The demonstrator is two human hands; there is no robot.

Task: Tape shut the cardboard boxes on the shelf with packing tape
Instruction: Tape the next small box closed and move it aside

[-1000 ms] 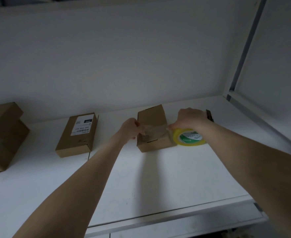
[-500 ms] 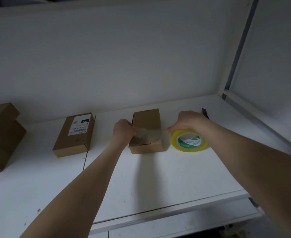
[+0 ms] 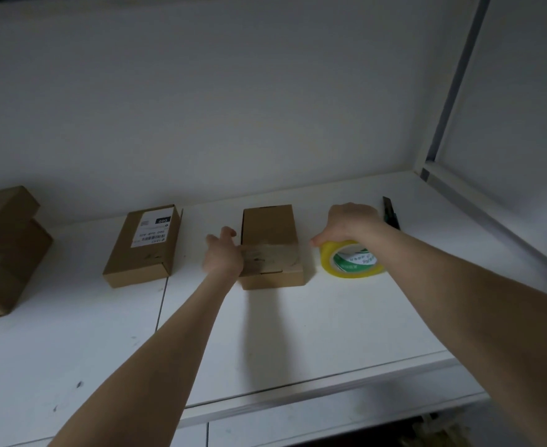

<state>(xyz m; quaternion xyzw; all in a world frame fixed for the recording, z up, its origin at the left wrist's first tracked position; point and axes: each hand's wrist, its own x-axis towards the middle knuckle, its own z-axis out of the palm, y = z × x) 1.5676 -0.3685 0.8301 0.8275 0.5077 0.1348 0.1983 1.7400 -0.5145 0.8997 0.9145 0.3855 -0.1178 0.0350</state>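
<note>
Cardboard box (image 3: 268, 227) at shelf (image 3: 298, 333) centre, tape strip (image 3: 272, 254) across lid | left hand (image 3: 223, 254) against its left wall, fingers hidden, grip indeterminate | right hand (image 3: 351, 222) clasps packing tape roll (image 3: 351, 261) alongside | risk: skewed pull could wrinkle strip or drag light box

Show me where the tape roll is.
In the head view the tape roll lies on the shelf, right of centre, under the right hand, between the middle box and the cutter.

Quick count: one plain box (image 3: 270, 227), one labelled box (image 3: 143, 250), a box pile (image 3: 4, 250) far left I can't count, one tape roll (image 3: 351, 262), one knife (image 3: 390, 216).
</note>
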